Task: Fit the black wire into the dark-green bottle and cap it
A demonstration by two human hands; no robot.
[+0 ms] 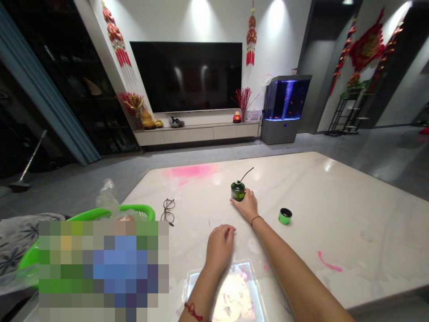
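Note:
My right hand (247, 205) is wrapped round the side of a small dark green can (237, 191) on the white table. A thin dark stick (247, 174) slants up from the can's top. My left hand (220, 248) rests on the table nearer to me, fingers curled in, with nothing visible in them. To the right of my right forearm stands a green round cap (285, 216) with a black inside, its hollow side up. A pair of glasses (168, 212) lies on the left part of the table.
A green basket (147, 210) with plastic bags sits at the table's left; a blurred patch covers much of it. Pink marks stain the tabletop (355, 201). Bright light reflects near my forearms. Beyond the table are a television (191, 76), a low cabinet and an aquarium (288, 100).

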